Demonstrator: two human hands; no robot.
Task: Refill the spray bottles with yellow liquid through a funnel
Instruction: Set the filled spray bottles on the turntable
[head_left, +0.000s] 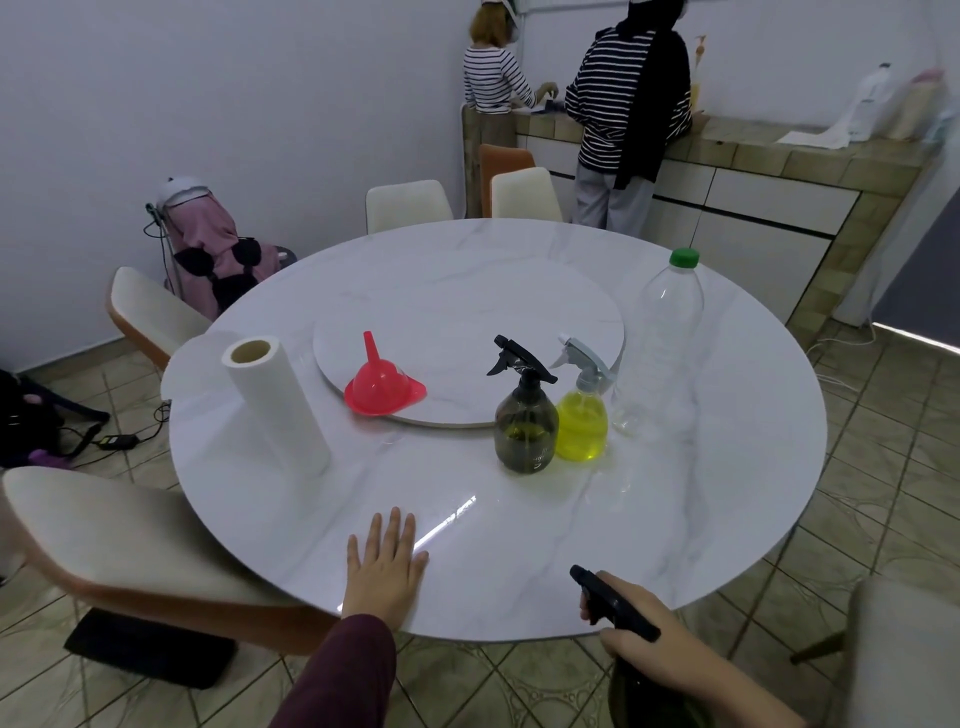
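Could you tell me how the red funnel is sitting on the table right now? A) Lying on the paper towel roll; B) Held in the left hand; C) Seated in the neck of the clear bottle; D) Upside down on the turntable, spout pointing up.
D: the red funnel rests wide mouth down at the near edge of the turntable, its spout pointing up.

round table (675, 519): glossy, smooth marble-look top with grey veining. funnel (382, 387): translucent red plastic, shiny. dark spray bottle (524, 431): smoky translucent plastic, black plastic trigger. clear spray bottle (582, 423): transparent plastic, pale grey trigger. large bottle (660, 343): clear plastic, green cap. paper towel roll (280, 410): matt white paper.
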